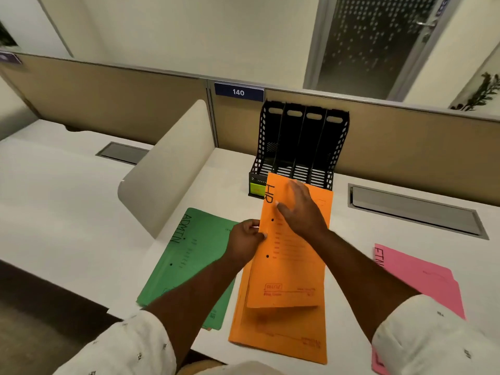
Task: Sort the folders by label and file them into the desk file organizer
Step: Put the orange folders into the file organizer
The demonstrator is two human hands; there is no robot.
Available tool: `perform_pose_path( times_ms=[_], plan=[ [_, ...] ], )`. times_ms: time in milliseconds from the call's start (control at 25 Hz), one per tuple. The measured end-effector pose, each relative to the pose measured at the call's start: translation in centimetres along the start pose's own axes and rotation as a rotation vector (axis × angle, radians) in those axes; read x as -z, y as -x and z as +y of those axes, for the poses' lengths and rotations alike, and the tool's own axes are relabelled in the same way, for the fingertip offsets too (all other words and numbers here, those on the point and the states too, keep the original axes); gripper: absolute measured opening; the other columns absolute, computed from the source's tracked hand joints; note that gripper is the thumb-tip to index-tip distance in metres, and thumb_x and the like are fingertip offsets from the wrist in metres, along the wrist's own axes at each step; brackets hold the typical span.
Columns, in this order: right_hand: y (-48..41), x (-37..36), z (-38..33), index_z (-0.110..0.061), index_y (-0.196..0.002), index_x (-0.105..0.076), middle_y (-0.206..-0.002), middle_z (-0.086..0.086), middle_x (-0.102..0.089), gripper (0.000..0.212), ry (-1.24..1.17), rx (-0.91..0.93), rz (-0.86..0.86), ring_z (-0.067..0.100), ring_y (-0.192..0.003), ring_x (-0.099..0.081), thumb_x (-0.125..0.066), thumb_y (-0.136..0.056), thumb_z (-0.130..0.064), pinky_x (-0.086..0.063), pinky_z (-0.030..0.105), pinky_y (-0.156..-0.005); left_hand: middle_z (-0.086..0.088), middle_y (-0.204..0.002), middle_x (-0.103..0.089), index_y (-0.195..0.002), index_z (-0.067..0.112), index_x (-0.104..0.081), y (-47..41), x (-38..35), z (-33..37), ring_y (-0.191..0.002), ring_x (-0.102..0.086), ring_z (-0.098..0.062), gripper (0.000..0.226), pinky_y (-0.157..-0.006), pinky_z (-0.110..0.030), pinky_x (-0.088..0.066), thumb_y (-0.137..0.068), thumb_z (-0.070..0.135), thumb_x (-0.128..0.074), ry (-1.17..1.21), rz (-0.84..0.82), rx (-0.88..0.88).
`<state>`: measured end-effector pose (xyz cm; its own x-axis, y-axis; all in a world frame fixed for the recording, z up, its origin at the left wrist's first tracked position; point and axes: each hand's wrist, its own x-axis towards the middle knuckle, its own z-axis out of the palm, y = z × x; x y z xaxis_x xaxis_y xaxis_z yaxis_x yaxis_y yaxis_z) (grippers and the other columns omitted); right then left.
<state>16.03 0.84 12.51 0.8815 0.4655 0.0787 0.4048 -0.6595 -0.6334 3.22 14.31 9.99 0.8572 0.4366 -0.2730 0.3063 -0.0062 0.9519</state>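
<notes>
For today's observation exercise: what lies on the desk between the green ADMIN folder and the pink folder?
In the head view, the orange HR folders lie between the green ADMIN folder and the pink folder, with the top one held by both hands.

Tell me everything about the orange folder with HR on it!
The orange folder looks like thin card, with HR handwritten in black, two punched holes and faint red print. It is lifted off an orange stack, its near edge curling. The left hand pinches its left edge; the right hand lies flat on top.

Left hand pinching orange HR folder, right hand flat on it, black organizer behind
</notes>
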Motion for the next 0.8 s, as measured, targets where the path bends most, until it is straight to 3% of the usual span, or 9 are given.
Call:
perform_pose_path(
  times_ms=[80, 200, 320, 400, 480, 560, 800],
  plan=[
    [-2.4, 1.3, -3.0, -0.028, -0.157, -0.019, -0.165, -0.002, -0.018, 0.081, -0.007, 0.038, 0.036, 0.028, -0.144, -0.035, -0.053, -0.092, -0.063, -0.041, 0.044, -0.105, -0.002, -0.101, -0.079, -0.11, 0.019, -0.071, -0.9, 0.4, 1.8, -0.084, -0.076, -0.015, 0.022, -0.078, -0.036, -0.063, -0.09, 0.011, -0.066, -0.091, 0.065, -0.113],
    [-5.2, 2.6, -7.3, -0.027, -0.157, -0.016, -0.165, 0.0, -0.018, 0.089, 0.012, 0.089, 0.08, 0.026, -0.146, -0.032, -0.047, -0.088, -0.073, -0.04, 0.044, -0.108, 0.004, -0.104, -0.078, -0.117, 0.023, -0.07, -1.7, 1.2, 4.3, -0.079, -0.072, -0.005, 0.024, -0.069, -0.02, -0.057, -0.095, 0.028, -0.062, -0.227, 0.174, -0.265],
    [-7.2, 3.1, -11.6, -0.027, -0.156, -0.013, -0.164, 0.001, -0.02, 0.095, 0.026, 0.077, 0.156, 0.027, -0.143, -0.035, -0.05, -0.084, -0.077, -0.041, 0.046, -0.107, -0.001, -0.103, -0.077, -0.126, 0.022, -0.065, -2.7, 3.2, 6.4, -0.083, -0.072, -0.017, 0.03, -0.076, -0.033, -0.06, -0.099, 0.032, -0.055, -0.352, 0.211, -0.4],
    [-8.3, 3.2, -13.8, -0.026, -0.153, -0.018, -0.158, 0.004, -0.03, 0.086, 0.05, 0.04, 0.226, 0.027, -0.131, -0.048, -0.06, -0.087, -0.062, -0.048, 0.043, -0.098, 0.0, -0.102, -0.076, -0.129, 0.022, -0.062, -3.6, 4.7, 7.3, -0.083, -0.071, -0.016, 0.033, -0.076, -0.032, -0.059, -0.1, 0.033, -0.053, -0.416, 0.204, -0.5],
    [-9.2, 3.5, -15.5, -0.024, -0.142, -0.031, -0.134, 0.004, -0.048, 0.067, 0.049, 0.003, 0.312, 0.024, -0.105, -0.06, -0.065, -0.086, -0.039, -0.054, 0.037, -0.079, 0.003, -0.105, -0.075, -0.13, 0.022, -0.062, -4.2, 6.0, 7.9, -0.081, -0.067, -0.009, 0.034, -0.072, -0.023, -0.055, -0.099, 0.035, -0.056, -0.439, 0.164, -0.582],
    [-9.8, 4.3, -16.9, -0.025, -0.13, -0.037, -0.108, 0.0, -0.053, 0.054, 0.046, -0.021, 0.349, 0.022, -0.086, -0.061, -0.065, -0.084, -0.026, -0.055, 0.037, -0.066, 0.005, -0.107, -0.074, -0.128, 0.022, -0.062, -4.4, 6.5, 8.3, -0.085, -0.067, -0.007, 0.036, -0.073, -0.02, -0.055, -0.096, 0.037, -0.061, -0.433, 0.131, -0.661],
    [-12.4, 7.7, -19.4, -0.023, -0.119, -0.042, -0.078, -0.007, -0.049, 0.038, 0.079, 0.041, 0.475, 0.011, -0.061, -0.052, -0.061, -0.086, -0.019, -0.034, 0.023, -0.045, 0.01, -0.124, -0.068, -0.138, 0.03, -0.053, -7.5, 7.2, 9.9, -0.099, -0.065, -0.007, 0.057, -0.081, -0.028, -0.058, -0.087, 0.049, -0.067, -0.391, 0.011, -0.578]
  ],
)
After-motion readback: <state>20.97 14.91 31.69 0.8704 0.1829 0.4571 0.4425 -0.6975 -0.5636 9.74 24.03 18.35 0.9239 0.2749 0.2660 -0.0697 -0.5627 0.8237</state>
